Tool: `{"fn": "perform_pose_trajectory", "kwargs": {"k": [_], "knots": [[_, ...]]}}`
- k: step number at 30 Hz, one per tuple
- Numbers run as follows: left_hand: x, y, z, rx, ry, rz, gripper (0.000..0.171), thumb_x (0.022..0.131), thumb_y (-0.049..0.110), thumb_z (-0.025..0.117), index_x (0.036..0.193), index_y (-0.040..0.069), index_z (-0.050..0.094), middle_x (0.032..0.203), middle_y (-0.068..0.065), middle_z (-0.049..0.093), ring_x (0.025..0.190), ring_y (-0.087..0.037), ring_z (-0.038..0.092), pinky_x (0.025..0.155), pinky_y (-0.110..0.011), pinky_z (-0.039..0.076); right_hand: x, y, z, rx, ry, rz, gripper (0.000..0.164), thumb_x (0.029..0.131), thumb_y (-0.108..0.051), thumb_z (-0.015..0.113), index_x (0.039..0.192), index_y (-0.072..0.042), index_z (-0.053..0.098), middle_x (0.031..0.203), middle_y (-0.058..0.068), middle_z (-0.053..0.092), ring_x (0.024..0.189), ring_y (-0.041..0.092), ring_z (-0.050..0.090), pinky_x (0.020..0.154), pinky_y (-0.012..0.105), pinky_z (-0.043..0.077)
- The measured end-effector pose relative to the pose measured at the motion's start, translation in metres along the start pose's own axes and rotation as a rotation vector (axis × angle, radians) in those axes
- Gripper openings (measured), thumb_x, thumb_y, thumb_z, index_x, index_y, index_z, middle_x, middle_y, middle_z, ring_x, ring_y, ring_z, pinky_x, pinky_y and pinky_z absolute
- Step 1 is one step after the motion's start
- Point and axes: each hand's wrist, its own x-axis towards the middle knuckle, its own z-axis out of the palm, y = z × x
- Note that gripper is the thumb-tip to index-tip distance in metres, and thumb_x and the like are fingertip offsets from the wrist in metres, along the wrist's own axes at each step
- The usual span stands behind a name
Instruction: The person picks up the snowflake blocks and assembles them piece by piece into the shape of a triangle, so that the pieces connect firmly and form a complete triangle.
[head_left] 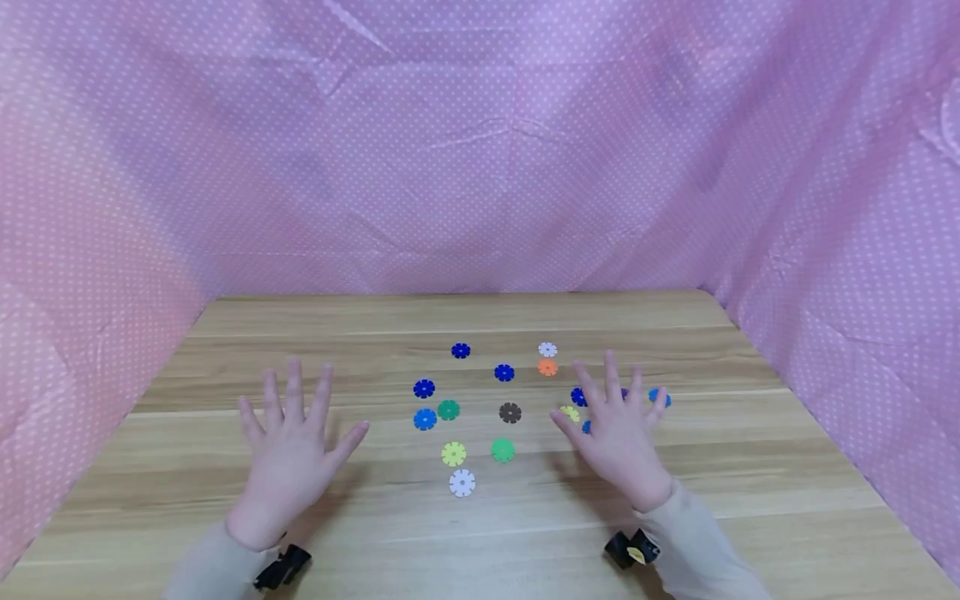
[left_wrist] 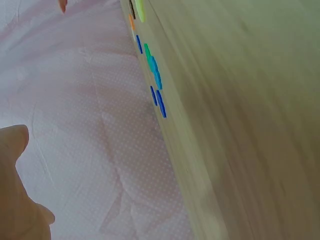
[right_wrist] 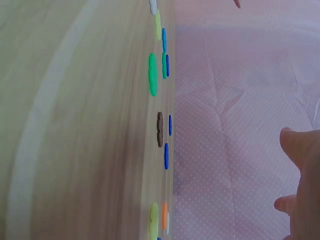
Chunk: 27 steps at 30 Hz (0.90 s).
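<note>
My left hand (head_left: pixel 288 462), fingers spread, hovers over the left part of the table and holds nothing. The right hand (head_left: pixel 622 437) is likewise spread, above several notched plastic discs that it partly hides, among them a yellow disc (head_left: pixel 570 413) and a light blue disc (head_left: pixel 660 397). Between the hands lie a brown disc (head_left: pixel 510 412), a bright green disc (head_left: pixel 503 450), a dark green disc (head_left: pixel 448 409), a yellow-green disc (head_left: pixel 453 454) and a white disc (head_left: pixel 462 482). Farther back are dark blue discs (head_left: pixel 504 372) and an orange disc (head_left: pixel 547 367).
The wooden table (head_left: pixel 360 325) is enclosed at the back and sides by a pink dotted cloth (head_left: pixel 480 167). Each wrist wears a black camera, such as the left camera (head_left: pixel 282 567). All the discs lie flat, from the table's middle to its right.
</note>
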Motion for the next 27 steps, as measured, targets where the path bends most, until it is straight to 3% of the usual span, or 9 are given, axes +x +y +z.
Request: {"fn": "perform_pose_trajectory", "kwargs": {"k": [4,10,12,15,18,21,27], "knots": [[0.002,0.006,0.001,-0.033,0.021,0.028,0.088,0.088,0.058,0.053,0.151,0.008,0.016,0.155,-0.024,-0.012,0.140,-0.050,-0.012,0.105,-0.071,-0.010,0.001,-0.007,0.004,-0.005,0.026,-0.036,0.074,0.087,-0.058,0.054,0.145,-0.017,0.037,0.157,0.021,0.011,0.136,0.059,0.007,0.100,0.077,-0.007],[0.005,0.017,0.012,-0.091,0.195,0.194,0.083,0.073,0.043,0.075,0.136,0.000,0.042,0.141,-0.033,0.032,0.128,-0.052,0.030,0.102,-0.067,0.028,0.005,-0.016,0.015,0.037,0.091,-0.104,0.067,0.085,-0.048,0.064,0.138,-0.011,0.046,0.148,0.026,0.029,0.130,0.054,0.025,0.101,0.072,0.009],[0.006,0.023,0.016,-0.121,0.210,0.229,0.080,0.070,0.040,0.078,0.130,-0.003,0.048,0.134,-0.031,0.042,0.121,-0.048,0.041,0.098,-0.063,0.037,0.007,-0.020,0.019,0.083,0.087,-0.125,0.064,0.083,-0.042,0.068,0.134,-0.007,0.050,0.141,0.026,0.039,0.126,0.049,0.034,0.101,0.068,0.017],[0.005,0.034,0.019,-0.178,0.145,0.236,0.074,0.070,0.038,0.081,0.125,-0.004,0.054,0.126,-0.026,0.053,0.115,-0.041,0.051,0.095,-0.056,0.045,0.009,-0.027,0.022,0.212,0.005,-0.108,0.058,0.081,-0.034,0.073,0.128,-0.005,0.055,0.129,0.020,0.052,0.118,0.040,0.048,0.101,0.058,0.033],[0.005,0.045,0.022,-0.210,0.034,0.235,0.069,0.070,0.036,0.082,0.123,-0.001,0.058,0.122,-0.020,0.058,0.112,-0.035,0.056,0.093,-0.050,0.049,0.011,-0.036,0.026,0.327,-0.114,-0.056,0.052,0.081,-0.029,0.074,0.124,-0.006,0.059,0.122,0.014,0.059,0.107,0.031,0.058,0.090,0.048,0.050],[0.006,0.054,0.025,-0.233,-0.085,0.282,0.064,0.072,0.035,0.081,0.122,0.002,0.059,0.122,-0.016,0.060,0.112,-0.031,0.058,0.094,-0.046,0.050,0.013,-0.044,0.031,0.385,-0.207,-0.038,0.047,0.079,-0.025,0.076,0.119,-0.005,0.062,0.117,0.011,0.060,0.099,0.025,0.060,0.082,0.041,0.053],[0.012,0.068,0.034,-0.332,-0.346,0.400,0.052,0.078,0.030,0.076,0.122,0.007,0.060,0.124,-0.008,0.059,0.114,-0.025,0.057,0.097,-0.042,0.048,0.018,-0.051,0.043,0.363,-0.310,-0.094,0.044,0.074,-0.021,0.080,0.112,-0.004,0.066,0.105,0.010,0.063,0.091,0.021,0.059,0.078,0.037,0.052]]}}
